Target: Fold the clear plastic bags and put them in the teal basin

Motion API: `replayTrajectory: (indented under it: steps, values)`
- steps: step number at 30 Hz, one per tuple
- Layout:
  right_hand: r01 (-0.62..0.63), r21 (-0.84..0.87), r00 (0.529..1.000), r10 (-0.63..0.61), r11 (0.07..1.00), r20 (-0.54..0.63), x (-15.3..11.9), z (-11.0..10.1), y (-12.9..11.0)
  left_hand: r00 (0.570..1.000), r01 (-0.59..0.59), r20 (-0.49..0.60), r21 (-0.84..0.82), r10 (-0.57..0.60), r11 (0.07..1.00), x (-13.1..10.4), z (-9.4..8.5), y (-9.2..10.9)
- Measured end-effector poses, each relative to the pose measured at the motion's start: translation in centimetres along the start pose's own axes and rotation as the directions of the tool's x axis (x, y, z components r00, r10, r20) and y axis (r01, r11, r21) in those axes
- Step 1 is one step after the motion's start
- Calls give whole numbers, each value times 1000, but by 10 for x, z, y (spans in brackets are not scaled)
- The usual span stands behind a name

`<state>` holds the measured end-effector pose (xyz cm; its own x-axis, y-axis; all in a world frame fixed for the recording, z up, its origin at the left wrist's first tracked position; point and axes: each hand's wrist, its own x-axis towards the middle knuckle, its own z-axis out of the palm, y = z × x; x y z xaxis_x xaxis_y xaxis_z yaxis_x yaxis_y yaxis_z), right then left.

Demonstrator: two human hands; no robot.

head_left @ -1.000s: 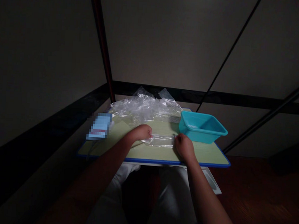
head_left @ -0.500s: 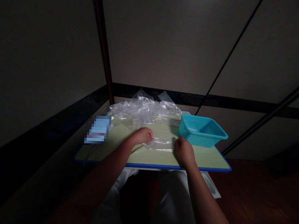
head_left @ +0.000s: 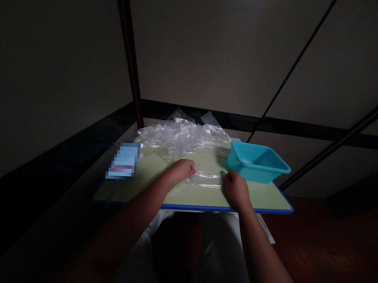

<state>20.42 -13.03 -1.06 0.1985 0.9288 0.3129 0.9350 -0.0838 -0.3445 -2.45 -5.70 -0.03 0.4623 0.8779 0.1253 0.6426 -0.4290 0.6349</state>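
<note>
A clear plastic bag point(head_left: 207, 180) is stretched flat between my hands, low over the pale yellow-green tabletop point(head_left: 192, 199). My left hand point(head_left: 184, 169) is closed on the bag's left end. At its right end my right hand point(head_left: 235, 185) has its fingers curled on the plastic. Behind them lies a crumpled heap of clear plastic bags point(head_left: 183, 135). Just right of my right hand stands a turquoise plastic tub point(head_left: 259, 172); part of its inside shows, and its bottom is mostly hidden.
At the table's left side is a light-blue object point(head_left: 123, 161), blurred out by pixelation. A blue edge point(head_left: 201, 208) runs along the table's front. Dark-trimmed wall panels point(head_left: 200, 53) rise behind, and a reddish-brown floor point(head_left: 326, 246) lies to the right.
Both hands have shifted slightly right with the bag, which looks pulled a bit straighter between them. The camera view has tilted a little. The tub and the heap stay in place.
</note>
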Motion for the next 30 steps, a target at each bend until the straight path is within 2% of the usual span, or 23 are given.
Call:
replayTrajectory:
  steps: [6, 15, 24, 30]
  values:
    - [-26, -31, 1000, 26, 999, 0, 0, 0, -2, 999, 10, -40, 40, -8, 999, 4, 4, -4]
    - [-55, 20, 998, 55, 998, -5, -1, -2, -3, 998, 26, -58, 83, -21, 996, 5, 6, -4]
    - [-6, 93, 999, 10, 996, -45, -2, -1, 1, 997, 25, -71, 107, -17, 994, 6, 8, -6]
    - [-6, 94, 1000, 9, 996, -29, -1, 1, 4, 997, 31, -79, 104, -22, 994, 4, 7, -5]
